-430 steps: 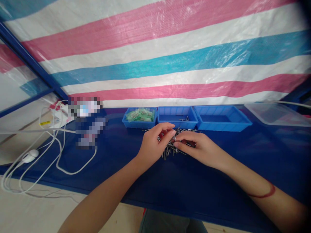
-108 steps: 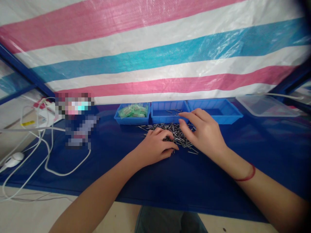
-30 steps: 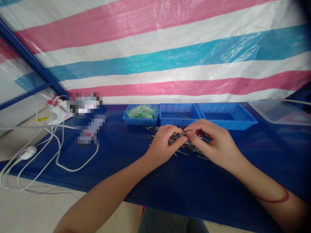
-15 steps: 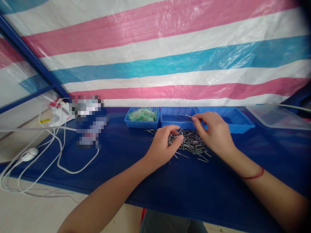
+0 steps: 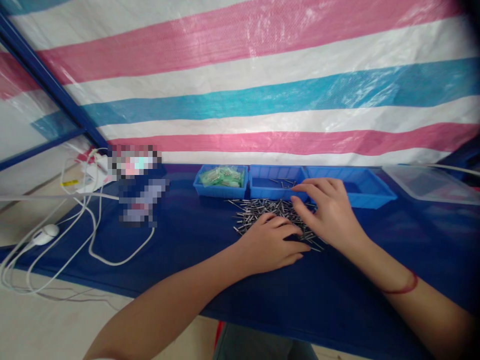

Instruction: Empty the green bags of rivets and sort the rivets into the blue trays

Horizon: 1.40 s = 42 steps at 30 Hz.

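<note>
A heap of thin metal pins, perhaps rivets (image 5: 255,210), lies on the blue table. My left hand (image 5: 272,242) rests palm down over the heap's near edge, fingers spread, hiding some of the pieces. Over the right side of the heap is my right hand (image 5: 326,210), its fingers apart and nothing visible between them. Its fingertips are close to the front wall of the middle blue bin (image 5: 266,192), where a few loose metal pins (image 5: 283,181) lie.
The left blue bin (image 5: 215,191) holds green-tinted plastic bags (image 5: 223,176). Another blue bin (image 5: 367,192) stands at the right, beside a clear plastic lid or tray (image 5: 423,185). White cables (image 5: 93,250) sprawl over the table's left end. A striped sheet (image 5: 240,105) hangs behind.
My right hand has let go of pins at the middle bin and drawn back slightly toward me. My left hand has opened from a pinch and moved nearer and rightward, turning palm down.
</note>
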### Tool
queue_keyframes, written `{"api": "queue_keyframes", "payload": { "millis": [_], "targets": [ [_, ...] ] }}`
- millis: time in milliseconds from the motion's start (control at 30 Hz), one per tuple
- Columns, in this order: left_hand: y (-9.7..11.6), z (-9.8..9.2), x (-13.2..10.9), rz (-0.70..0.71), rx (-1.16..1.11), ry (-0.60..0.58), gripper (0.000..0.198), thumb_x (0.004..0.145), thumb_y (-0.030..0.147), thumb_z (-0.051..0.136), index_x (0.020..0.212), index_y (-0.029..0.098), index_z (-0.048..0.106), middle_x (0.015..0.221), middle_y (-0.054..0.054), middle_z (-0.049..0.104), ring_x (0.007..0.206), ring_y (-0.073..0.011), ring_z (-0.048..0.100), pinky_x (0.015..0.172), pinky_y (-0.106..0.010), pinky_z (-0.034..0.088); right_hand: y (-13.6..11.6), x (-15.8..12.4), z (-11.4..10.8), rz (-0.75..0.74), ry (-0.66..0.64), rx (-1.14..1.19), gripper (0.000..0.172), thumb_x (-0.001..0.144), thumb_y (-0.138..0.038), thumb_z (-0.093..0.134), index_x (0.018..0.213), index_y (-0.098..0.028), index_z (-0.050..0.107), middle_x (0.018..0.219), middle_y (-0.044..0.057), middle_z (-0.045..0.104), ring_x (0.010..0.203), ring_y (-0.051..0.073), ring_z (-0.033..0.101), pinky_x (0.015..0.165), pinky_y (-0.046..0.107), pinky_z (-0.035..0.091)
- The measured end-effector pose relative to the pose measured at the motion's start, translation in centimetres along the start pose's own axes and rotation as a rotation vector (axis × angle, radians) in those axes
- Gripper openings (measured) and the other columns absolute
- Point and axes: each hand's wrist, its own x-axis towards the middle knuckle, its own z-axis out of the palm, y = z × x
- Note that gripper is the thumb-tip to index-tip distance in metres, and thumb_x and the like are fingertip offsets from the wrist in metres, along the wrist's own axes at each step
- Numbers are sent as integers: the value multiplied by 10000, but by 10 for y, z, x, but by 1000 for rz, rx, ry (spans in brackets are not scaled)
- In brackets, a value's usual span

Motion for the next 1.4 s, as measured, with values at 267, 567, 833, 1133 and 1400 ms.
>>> {"api": "queue_keyframes", "payload": {
  "millis": [267, 567, 833, 1133, 1400],
  "targets": [
    [6, 4, 2, 14, 52, 76, 263, 939, 350, 488, 1144, 271, 634, 1216, -17, 630, 1186, -228, 496, 1019, -446, 293, -13, -2, -12, 12, -21, 143, 159, 863, -275, 546, 950, -211, 663, 990, 96, 652, 1011, 280, 561, 904, 473, 431],
    [11, 12, 4, -28, 91, 59, 160, 936, 279, 514, 958, 221, 662, 1115, -11, 670, 1105, -173, 554, 1056, -410, 280, -21, -1, -20, 12, -21, 186, 134, 861, -254, 552, 913, -202, 665, 979, 99, 651, 999, 270, 556, 899, 446, 443],
    [8, -4, 9, -209, -30, 154, 211, 964, 304, 459, 915, 189, 628, 1059, -48, 656, 1086, -194, 564, 972, -372, 371, -21, 1, -26, 112, -67, 374, 133, 873, -283, 550, 895, -231, 670, 976, 72, 674, 989, 255, 596, 871, 436, 467],
    [-4, -15, 10, -689, -984, 519, 165, 890, 322, 557, 875, 158, 570, 798, -10, 644, 764, -132, 617, 736, -249, 478, -35, -2, -22, 303, -239, 853, 216, 830, -392, 638, 957, -220, 670, 893, 45, 711, 793, 191, 657, 693, 318, 539],
    [-6, -10, 12, -735, -1208, 503, 264, 838, 389, 630, 912, 137, 603, 795, -35, 666, 761, -137, 634, 743, -266, 499, -34, 2, -20, 370, -216, 947, 169, 837, -374, 629, 815, -211, 667, 778, 27, 703, 719, 171, 645, 650, 302, 529]
  ]
}}
